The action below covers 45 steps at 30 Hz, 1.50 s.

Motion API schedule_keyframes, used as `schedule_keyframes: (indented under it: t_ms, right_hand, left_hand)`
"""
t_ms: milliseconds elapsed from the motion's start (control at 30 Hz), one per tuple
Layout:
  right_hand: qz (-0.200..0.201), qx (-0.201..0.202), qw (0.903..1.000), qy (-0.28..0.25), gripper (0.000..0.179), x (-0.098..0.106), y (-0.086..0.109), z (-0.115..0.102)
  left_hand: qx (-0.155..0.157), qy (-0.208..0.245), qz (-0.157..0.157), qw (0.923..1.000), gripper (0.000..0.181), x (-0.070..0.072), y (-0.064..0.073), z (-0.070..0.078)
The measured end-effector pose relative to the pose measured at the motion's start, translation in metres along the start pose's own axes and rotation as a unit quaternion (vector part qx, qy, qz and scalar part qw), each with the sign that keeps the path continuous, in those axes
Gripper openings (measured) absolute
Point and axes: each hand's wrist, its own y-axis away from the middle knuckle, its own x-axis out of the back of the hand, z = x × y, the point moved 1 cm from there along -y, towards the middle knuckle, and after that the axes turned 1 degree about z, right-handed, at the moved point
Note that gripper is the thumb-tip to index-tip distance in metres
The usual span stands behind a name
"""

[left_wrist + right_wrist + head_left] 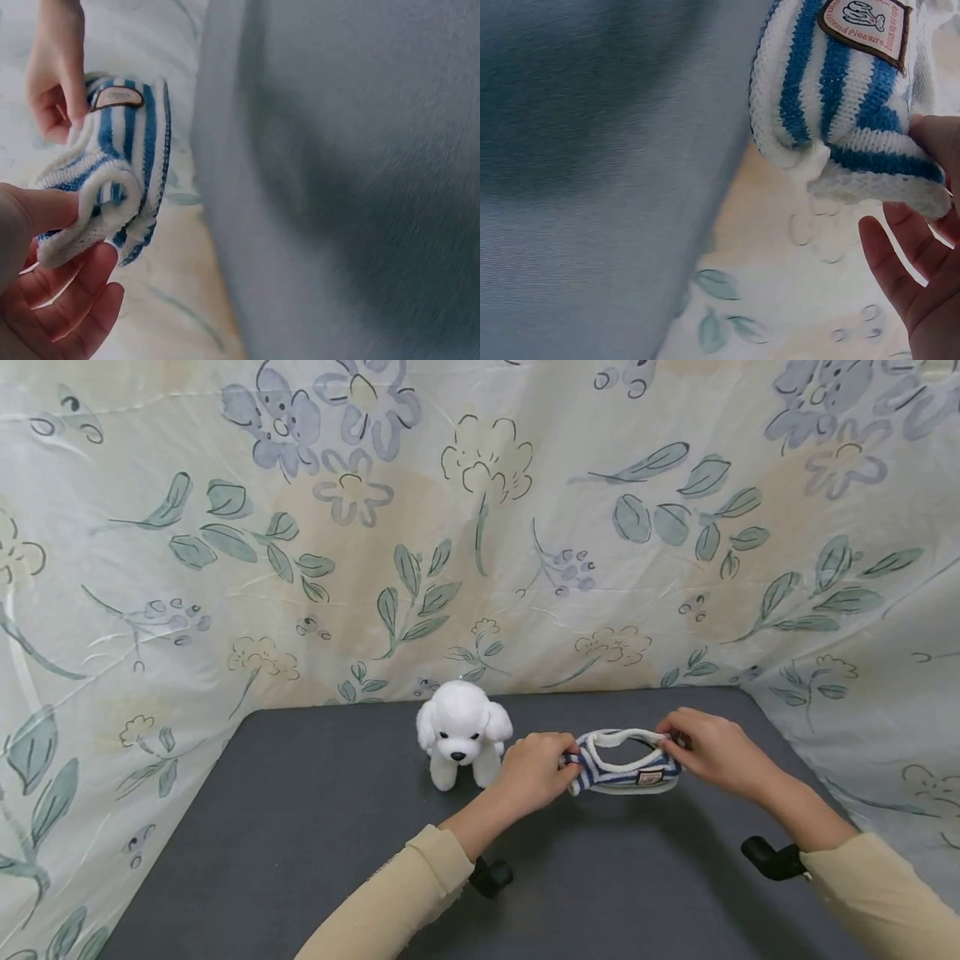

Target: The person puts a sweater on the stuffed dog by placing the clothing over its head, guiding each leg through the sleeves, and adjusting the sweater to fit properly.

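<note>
A small knitted doll sweater (pixel 630 777) with blue and white stripes hangs above the grey table, stretched between both hands. It has a white neck opening and a stitched patch (pixel 118 97) on its front. My left hand (pixel 534 768) pinches one sleeve between thumb and fingers. At the opposite side, my right hand (pixel 708 750) pinches the other sleeve, whose white cuff (pixel 881 193) shows in the right wrist view. A white plush dog (pixel 459 731) stands upright on the table, just left of my left hand and facing the camera.
The dark grey table (pixel 300 843) spreads beneath the hands. Behind it hangs a floral cloth (pixel 420 552), which also runs down both sides. Black wrist-camera mounts (pixel 491 877) stick out below the forearms.
</note>
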Motion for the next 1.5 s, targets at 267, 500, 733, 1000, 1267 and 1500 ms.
schedule_keyframes:
  t_ms: [267,500,733,1000,1267,1500]
  right_hand:
    - [0.05,0.026,0.9984,0.006,0.012,0.017,-0.019,-0.018]
    - [0.097,0.054,0.9938,0.008,0.013,0.03,-0.038,-0.032]
    - [0.118,0.069,0.9906,-0.002,0.015,0.04,-0.061,-0.051]
    - [0.129,0.09,0.9873,-0.026,0.013,0.04,-0.085,-0.067]
    - [0.128,0.094,0.9865,-0.04,0.012,0.032,-0.109,-0.082]
    - [0.116,0.096,0.9859,-0.072,0.013,0.022,-0.125,-0.097]
  left_hand:
    - [-0.018,0.008,0.027,0.9995,0.011,0.036,0.002,-0.003]
    - [-0.015,0.044,0.049,0.9977,0.009,0.07,0.004,-0.009]
    - [-0.012,0.062,0.07,0.9955,0.009,0.102,0.006,-0.019]
    - [0.018,0.062,0.076,0.995,0.01,0.127,0.014,-0.037]
    - [0.019,0.078,0.119,0.9897,0.008,0.143,0.02,-0.059]
    - [0.058,0.084,0.14,0.9849,0.011,0.149,0.025,-0.078]
